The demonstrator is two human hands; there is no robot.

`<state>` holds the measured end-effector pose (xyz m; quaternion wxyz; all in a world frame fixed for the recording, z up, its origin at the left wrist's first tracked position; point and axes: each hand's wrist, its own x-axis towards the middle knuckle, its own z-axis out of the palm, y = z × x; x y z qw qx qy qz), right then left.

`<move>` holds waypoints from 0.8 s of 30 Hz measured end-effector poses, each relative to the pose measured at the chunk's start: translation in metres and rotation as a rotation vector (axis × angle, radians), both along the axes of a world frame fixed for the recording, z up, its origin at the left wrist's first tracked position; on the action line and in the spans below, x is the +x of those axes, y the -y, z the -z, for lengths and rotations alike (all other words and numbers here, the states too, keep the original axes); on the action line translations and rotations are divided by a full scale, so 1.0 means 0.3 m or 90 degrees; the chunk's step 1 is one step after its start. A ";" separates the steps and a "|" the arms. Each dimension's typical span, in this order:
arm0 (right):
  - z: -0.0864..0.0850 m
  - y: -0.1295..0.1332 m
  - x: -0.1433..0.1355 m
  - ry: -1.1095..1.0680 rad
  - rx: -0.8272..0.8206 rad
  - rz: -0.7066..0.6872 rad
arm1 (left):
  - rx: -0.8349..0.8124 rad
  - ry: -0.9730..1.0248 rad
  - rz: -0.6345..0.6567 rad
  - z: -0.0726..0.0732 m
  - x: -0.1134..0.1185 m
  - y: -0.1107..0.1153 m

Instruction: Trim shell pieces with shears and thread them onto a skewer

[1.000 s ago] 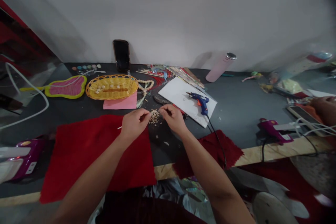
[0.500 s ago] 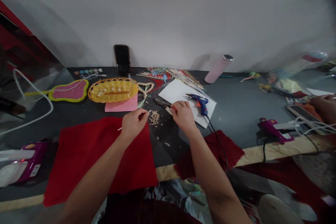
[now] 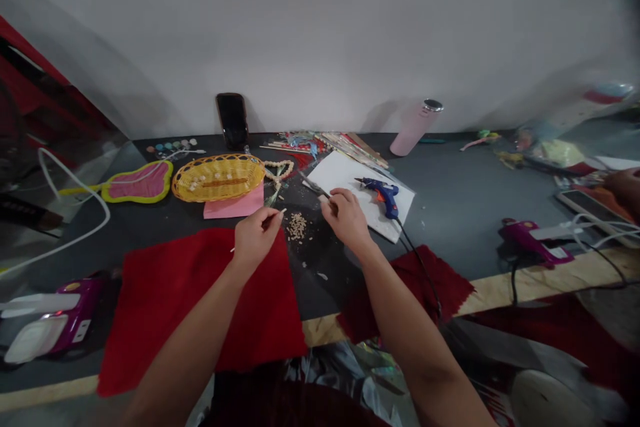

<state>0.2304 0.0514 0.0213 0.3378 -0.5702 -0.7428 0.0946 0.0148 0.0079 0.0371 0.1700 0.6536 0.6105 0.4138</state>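
Note:
A thin pale stick (image 3: pixel 283 211) is pinched in my left hand (image 3: pixel 256 235), which is closed over the corner of a red cloth (image 3: pixel 185 280); the stick's other end shows behind the hand. My right hand (image 3: pixel 346 219) is closed on a dark tool (image 3: pixel 315 187) that looks like pliers or cutters, its far end pointing up and left at the edge of a white board (image 3: pixel 330 170). Between and a little below my hands lies a small heap of short pale pieces (image 3: pixel 297 226) on the dark table (image 3: pixel 320 293).
Behind are a yellow basket (image 3: pixel 220 177), a propped phone (image 3: pixel 233 120), thin sticks (image 3: pixel 350 147) and a pink bottle (image 3: pixel 417 128). A blue glue gun (image 3: pixel 385 197) lies on the white board, its cord running forward. Another person's hand (image 3: pixel 625 183) is at the far right.
The tool in my right hand has turned, its far end now pointing more up and left. My left hand has hardly moved. The camera view has shifted slightly.

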 end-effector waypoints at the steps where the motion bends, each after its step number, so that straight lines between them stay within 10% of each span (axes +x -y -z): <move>1: -0.004 0.000 -0.001 -0.061 -0.005 -0.010 | 0.006 0.025 -0.004 -0.003 -0.001 0.000; 9: -0.024 0.040 -0.044 -0.231 -0.141 -0.160 | 0.028 0.201 -0.036 -0.040 -0.013 0.006; 24: -0.061 0.097 -0.095 0.218 -0.041 -0.176 | -0.001 0.381 -0.047 -0.039 -0.013 -0.009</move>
